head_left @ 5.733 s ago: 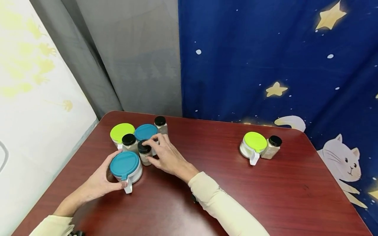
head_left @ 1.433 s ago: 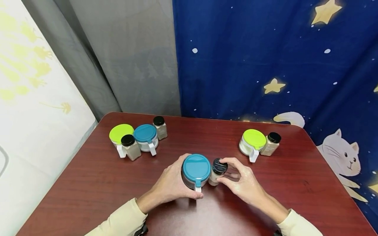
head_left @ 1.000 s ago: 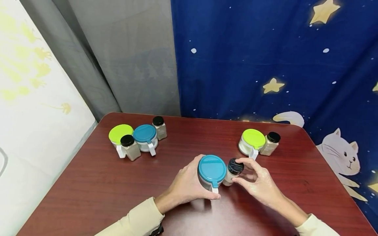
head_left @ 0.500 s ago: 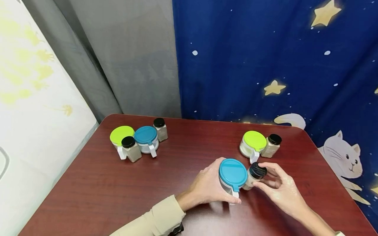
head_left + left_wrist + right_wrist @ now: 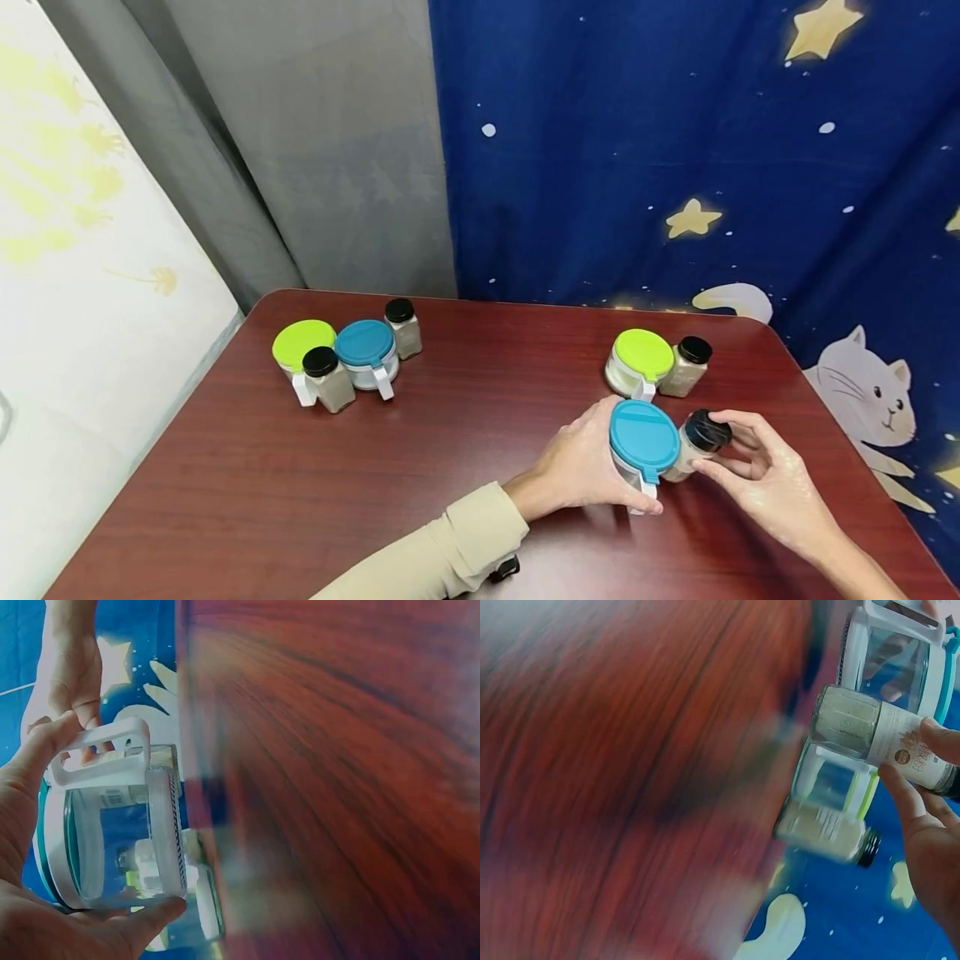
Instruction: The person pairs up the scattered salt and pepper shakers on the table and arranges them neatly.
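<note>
My left hand (image 5: 588, 458) grips a clear glass jar with a blue lid (image 5: 643, 437) and a white handle (image 5: 101, 754), fingers around its far side and thumb by the handle. My right hand (image 5: 772, 479) pinches a spice bottle with a black cap (image 5: 686, 454); its printed label and pale powder show in the right wrist view. Jar and bottle are side by side, upright, seemingly just off the table. Right behind them stand a green-lidded jar (image 5: 643, 357) and another black-capped spice bottle (image 5: 684, 371).
At the table's back left stand a green-lidded jar (image 5: 302, 343), a blue-lidded jar (image 5: 365, 346) and two black-capped spice bottles, the front one (image 5: 330, 385) and the back one (image 5: 405, 333). The reddish-brown table (image 5: 300, 500) has curtains (image 5: 562, 208) behind it.
From the left cluster, both hands have brought the blue-lidded jar and the spice bottle rightward across the table, to in front of the right-hand green-lidded jar. The other jars and bottles stay put.
</note>
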`<action>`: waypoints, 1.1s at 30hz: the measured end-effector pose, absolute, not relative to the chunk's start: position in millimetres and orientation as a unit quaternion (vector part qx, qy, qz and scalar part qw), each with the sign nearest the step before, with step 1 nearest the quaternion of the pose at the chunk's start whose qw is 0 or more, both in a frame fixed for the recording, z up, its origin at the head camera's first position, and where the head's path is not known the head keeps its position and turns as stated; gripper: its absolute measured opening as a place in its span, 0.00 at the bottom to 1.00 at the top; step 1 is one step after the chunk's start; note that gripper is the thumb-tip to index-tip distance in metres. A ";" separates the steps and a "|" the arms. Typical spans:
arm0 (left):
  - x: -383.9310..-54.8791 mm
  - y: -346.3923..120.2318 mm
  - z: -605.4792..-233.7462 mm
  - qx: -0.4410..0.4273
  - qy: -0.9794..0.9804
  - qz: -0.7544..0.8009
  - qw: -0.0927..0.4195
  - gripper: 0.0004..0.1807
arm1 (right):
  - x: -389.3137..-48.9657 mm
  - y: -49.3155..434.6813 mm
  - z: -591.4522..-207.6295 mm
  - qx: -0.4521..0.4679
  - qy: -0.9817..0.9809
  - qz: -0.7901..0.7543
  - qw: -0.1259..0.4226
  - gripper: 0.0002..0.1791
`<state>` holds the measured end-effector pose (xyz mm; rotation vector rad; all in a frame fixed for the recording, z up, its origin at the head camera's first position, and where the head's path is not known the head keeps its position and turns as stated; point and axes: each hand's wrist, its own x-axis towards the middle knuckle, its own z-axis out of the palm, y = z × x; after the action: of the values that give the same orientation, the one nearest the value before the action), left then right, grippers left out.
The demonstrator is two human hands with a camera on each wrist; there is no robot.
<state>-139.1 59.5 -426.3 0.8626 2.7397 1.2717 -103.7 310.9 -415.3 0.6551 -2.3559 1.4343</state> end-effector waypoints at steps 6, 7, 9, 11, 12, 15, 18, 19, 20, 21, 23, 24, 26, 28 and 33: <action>-144.9 82.5 -432.9 0.247 0.890 0.383 0.027 0.66 | -104.9 326.9 -421.5 0.209 -0.838 0.480 0.153 0.40; -145.8 86.0 -434.4 0.238 0.895 0.376 0.034 0.68 | -105.5 329.0 -423.1 0.207 -0.838 0.481 0.151 0.40; -147.0 92.9 -436.9 0.226 0.902 0.366 0.047 0.70 | -106.2 333.8 -425.7 0.200 -0.841 0.481 0.148 0.40; -147.9 99.2 -439.1 0.224 0.904 0.359 0.054 0.70 | -107.1 338.7 -427.5 0.197 -0.843 0.478 0.146 0.40; -148.1 101.8 -440.1 0.224 0.905 0.357 0.056 0.70 | -107.6 340.9 -428.1 0.195 -0.845 0.476 0.146 0.40; -148.4 107.4 -441.2 0.227 0.904 0.357 0.059 0.71 | -108.9 345.8 -429.6 0.196 -0.847 0.471 0.150 0.41; -148.4 109.8 -440.4 0.224 0.905 0.357 0.060 0.72 | -109.3 347.5 -430.6 0.192 -0.849 0.467 0.153 0.41; -148.0 109.4 -439.6 0.220 0.906 0.356 0.061 0.72 | -109.4 346.8 -430.7 0.191 -0.850 0.468 0.152 0.40; -147.5 108.8 -438.8 0.218 0.907 0.354 0.063 0.73 | -109.2 346.1 -430.8 0.186 -0.851 0.467 0.152 0.40; -146.8 108.5 -438.0 0.216 0.910 0.348 0.065 0.73 | -108.6 345.5 -431.0 0.180 -0.854 0.463 0.153 0.40; -144.5 107.9 -436.3 0.213 0.916 0.333 0.072 0.74 | -106.9 345.0 -431.4 0.170 -0.861 0.452 0.159 0.41; -143.2 107.4 -435.5 0.211 0.918 0.326 0.076 0.75 | -106.1 344.8 -431.5 0.167 -0.864 0.446 0.162 0.42; -139.8 105.5 -433.9 0.209 0.924 0.308 0.084 0.77 | -104.7 345.0 -431.2 0.171 -0.867 0.437 0.168 0.43; -136.4 102.0 -432.9 0.210 0.928 0.297 0.086 0.79 | -104.1 345.9 -428.5 0.183 -0.865 0.434 0.172 0.45; -128.3 86.2 -430.9 0.230 0.930 0.275 0.075 0.78 | -101.9 345.7 -411.6 0.196 -0.866 0.405 0.218 0.42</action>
<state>-128.3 86.2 -430.9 0.6914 2.7904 0.8263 -101.9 345.7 -411.6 0.5439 -2.3964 1.1221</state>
